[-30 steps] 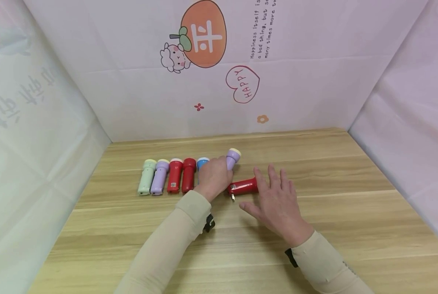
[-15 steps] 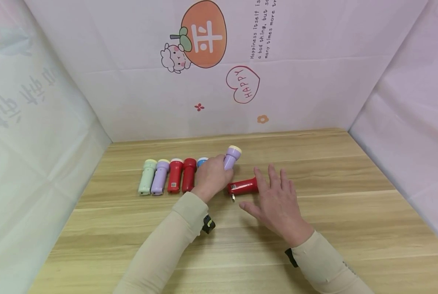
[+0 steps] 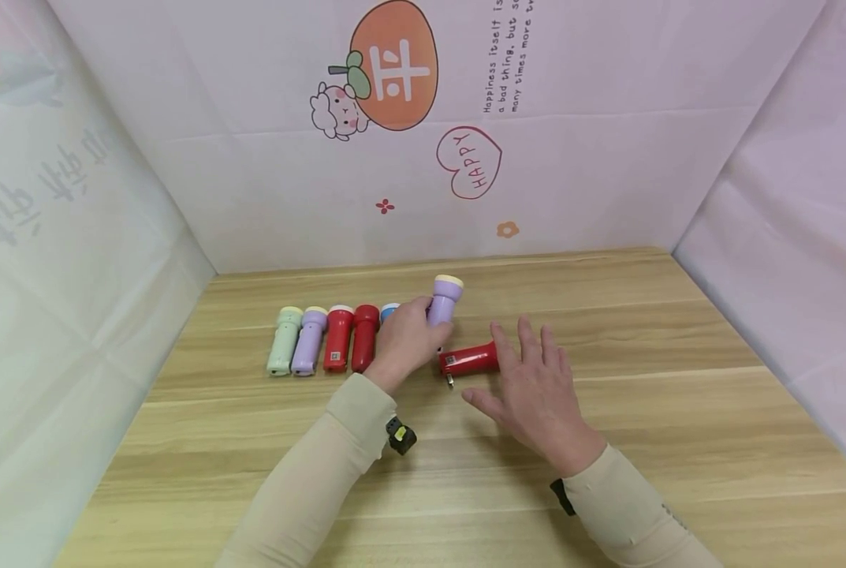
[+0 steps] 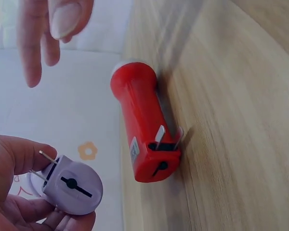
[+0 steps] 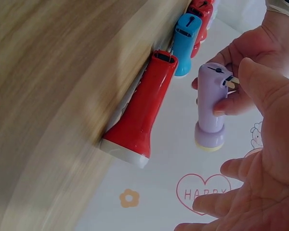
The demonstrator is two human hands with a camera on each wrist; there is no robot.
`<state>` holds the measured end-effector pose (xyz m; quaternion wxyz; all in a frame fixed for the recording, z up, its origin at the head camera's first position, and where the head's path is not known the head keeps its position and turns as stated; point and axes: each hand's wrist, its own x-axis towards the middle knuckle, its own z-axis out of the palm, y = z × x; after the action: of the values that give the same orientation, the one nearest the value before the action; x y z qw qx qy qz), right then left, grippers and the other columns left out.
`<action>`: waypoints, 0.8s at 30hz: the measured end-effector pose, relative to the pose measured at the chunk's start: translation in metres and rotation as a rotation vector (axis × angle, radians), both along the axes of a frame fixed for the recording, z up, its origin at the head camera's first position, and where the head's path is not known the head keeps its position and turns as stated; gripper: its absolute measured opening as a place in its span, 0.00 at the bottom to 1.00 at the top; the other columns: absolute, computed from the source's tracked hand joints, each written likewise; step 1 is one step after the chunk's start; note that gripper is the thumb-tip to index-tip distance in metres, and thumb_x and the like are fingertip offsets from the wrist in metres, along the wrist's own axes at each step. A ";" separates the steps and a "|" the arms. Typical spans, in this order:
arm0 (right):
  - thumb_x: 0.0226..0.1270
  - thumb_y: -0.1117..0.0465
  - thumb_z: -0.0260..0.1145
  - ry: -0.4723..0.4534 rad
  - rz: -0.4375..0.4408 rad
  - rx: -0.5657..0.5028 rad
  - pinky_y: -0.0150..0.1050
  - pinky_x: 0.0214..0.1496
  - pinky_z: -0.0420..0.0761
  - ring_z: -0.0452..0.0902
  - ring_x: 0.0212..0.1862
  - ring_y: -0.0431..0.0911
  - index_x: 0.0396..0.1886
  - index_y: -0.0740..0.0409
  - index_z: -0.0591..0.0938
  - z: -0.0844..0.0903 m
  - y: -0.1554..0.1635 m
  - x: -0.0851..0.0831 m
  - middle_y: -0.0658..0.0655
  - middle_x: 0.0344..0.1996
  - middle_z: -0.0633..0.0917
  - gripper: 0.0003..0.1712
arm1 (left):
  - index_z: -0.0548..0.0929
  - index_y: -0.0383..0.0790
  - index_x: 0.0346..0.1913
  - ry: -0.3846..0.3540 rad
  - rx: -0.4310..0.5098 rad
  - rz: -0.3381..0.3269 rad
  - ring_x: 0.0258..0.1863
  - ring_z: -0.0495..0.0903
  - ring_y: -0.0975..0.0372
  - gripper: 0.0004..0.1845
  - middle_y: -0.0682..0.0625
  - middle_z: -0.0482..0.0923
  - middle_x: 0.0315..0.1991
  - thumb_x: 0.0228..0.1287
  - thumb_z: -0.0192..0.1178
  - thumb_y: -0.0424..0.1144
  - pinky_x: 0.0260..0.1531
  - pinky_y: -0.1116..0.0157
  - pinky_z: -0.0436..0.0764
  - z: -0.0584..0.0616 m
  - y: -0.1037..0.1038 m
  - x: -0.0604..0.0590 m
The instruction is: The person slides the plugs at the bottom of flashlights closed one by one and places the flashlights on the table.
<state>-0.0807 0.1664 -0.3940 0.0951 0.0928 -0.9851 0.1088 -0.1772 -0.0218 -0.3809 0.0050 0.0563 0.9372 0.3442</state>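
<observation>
Backdrop print reads "HAPPY" (image 3: 471, 163) inside a heart; the red torch's (image 3: 469, 360) small label is illegible. Left hand (image 3: 407, 341) is clamped round the lilac torch (image 3: 444, 300), held off the surface (image 3: 607, 442) with its cream head up; since a second ago it has risen slightly and stands more upright. Right hand (image 3: 536, 390), fingers spread straight, rests beside the lying red torch, unchanged. The blue torch (image 3: 390, 311) in the row is mostly hidden behind the left hand
</observation>
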 end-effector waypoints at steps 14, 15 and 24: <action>0.61 0.30 0.72 0.058 0.024 -0.004 0.75 0.72 0.63 0.55 0.75 0.79 0.81 0.60 0.61 0.001 -0.002 -0.001 0.77 0.77 0.62 0.60 | 0.75 0.41 0.70 -0.117 0.174 0.006 0.51 0.81 0.54 0.34 0.46 0.82 0.57 0.66 0.65 0.55 0.56 0.51 0.84 0.004 -0.008 0.010; 0.61 0.30 0.72 0.064 0.029 -0.005 0.74 0.72 0.63 0.55 0.75 0.79 0.81 0.60 0.61 0.001 -0.002 -0.001 0.77 0.77 0.62 0.60 | 0.75 0.41 0.71 -0.125 0.190 0.005 0.52 0.81 0.54 0.35 0.46 0.82 0.58 0.66 0.65 0.55 0.57 0.51 0.84 0.004 -0.009 0.011; 0.60 0.33 0.75 0.149 0.082 -0.049 0.71 0.71 0.67 0.62 0.73 0.78 0.78 0.63 0.65 0.003 -0.004 -0.002 0.78 0.73 0.67 0.58 | 0.74 0.38 0.70 -0.161 0.303 -0.007 0.49 0.82 0.54 0.36 0.45 0.82 0.56 0.65 0.65 0.56 0.53 0.53 0.85 0.007 -0.011 0.020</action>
<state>-0.0826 0.1620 -0.3907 0.1656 0.1385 -0.9678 0.1293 -0.1572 -0.0327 -0.3736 0.0727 0.0317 0.8709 0.4851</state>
